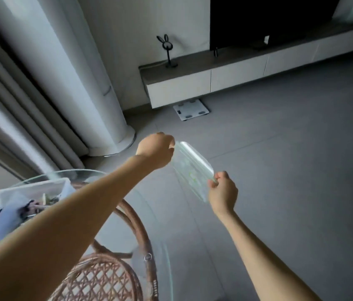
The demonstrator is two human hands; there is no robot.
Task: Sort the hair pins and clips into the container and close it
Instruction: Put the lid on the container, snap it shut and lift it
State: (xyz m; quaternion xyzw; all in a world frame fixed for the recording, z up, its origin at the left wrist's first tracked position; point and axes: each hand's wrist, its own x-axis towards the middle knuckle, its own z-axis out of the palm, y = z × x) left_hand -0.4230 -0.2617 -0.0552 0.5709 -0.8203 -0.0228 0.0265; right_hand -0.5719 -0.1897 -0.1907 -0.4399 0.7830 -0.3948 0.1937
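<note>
A clear plastic container [190, 168] hangs in the air past the edge of the glass table, tilted, with faint green marks showing through its wall. My left hand [155, 151] grips its far left end with curled fingers. My right hand [222, 190] grips its near right end. Both arms are stretched forward over the floor. I cannot tell whether the container's lid is on. An open white box [30, 187] at the left on the table holds several small items, blurred and partly hidden by my left forearm.
A round glass table [162, 257] on a rattan base [106, 276] fills the lower left. A white column unit [106, 94] stands by the curtains. A low white TV cabinet [225, 81] runs along the back wall, with a scale [190, 109] on the grey floor.
</note>
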